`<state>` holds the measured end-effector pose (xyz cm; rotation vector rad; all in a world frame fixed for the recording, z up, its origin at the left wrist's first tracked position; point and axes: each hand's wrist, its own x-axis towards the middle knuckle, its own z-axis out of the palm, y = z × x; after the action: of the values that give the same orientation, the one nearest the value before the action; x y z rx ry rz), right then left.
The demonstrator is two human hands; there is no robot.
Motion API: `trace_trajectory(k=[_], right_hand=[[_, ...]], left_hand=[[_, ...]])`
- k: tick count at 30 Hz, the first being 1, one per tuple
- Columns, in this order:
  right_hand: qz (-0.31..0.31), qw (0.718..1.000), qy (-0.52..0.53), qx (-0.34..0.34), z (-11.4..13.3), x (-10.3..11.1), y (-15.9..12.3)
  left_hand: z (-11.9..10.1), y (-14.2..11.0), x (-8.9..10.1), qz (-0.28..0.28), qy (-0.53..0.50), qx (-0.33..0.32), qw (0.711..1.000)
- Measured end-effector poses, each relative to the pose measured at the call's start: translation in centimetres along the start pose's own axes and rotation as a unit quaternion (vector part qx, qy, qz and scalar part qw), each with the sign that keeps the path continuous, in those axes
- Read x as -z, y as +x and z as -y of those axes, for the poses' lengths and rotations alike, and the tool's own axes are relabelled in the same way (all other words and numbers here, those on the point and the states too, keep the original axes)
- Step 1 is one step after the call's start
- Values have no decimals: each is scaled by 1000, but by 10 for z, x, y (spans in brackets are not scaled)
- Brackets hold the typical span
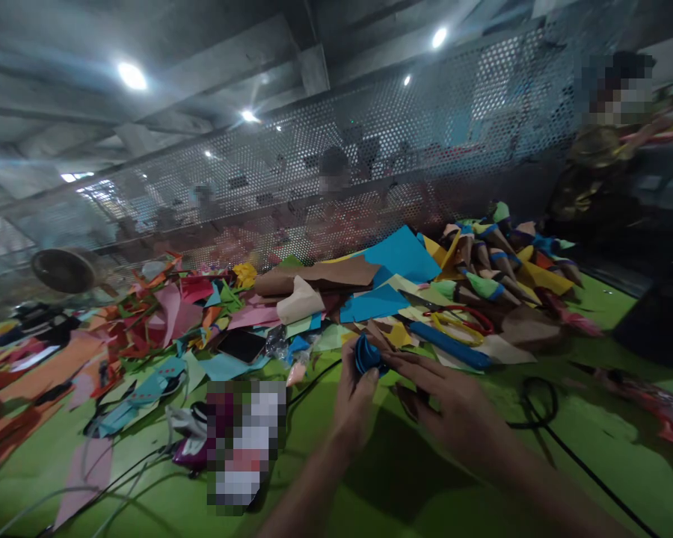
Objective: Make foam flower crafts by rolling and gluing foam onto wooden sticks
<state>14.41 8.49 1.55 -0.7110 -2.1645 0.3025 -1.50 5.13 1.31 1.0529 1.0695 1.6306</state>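
Observation:
Rolled blue felt-like material [366,354] sits between my two hands, above the green table. My left hand [354,396] is closed round it, the thumb against its near side. The fingers of my right hand [446,392] reach to its right side and are bent together; a small dark brown piece shows near them, partly hidden. Just beyond my hands lie a blue cylindrical roll [449,346], scissors with red and yellow handles [460,326] and flat blue sheets [373,302].
Loose coloured scraps [168,314] cover the left and back of the green table [162,493]. At the back right is a pile of finished-looking cone shapes [490,261]. A phone [242,345], black cable [583,467] and fan [64,270] are around. A person [600,157] is at the far right.

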Motion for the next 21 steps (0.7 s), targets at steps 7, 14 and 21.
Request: trace_trajectory(k=[7,14,21], right_hand=[[-24,999,-18,-28,5,6,3],[-69,996,-26,-40,0,18,-2],[-138,961,-179,-160,-15,84,-73]], left_hand=[[5,2,1,-9,0,-9,1000],[2,2,1,7,19,-31,999],[11,3,10,10,48,-17,999]])
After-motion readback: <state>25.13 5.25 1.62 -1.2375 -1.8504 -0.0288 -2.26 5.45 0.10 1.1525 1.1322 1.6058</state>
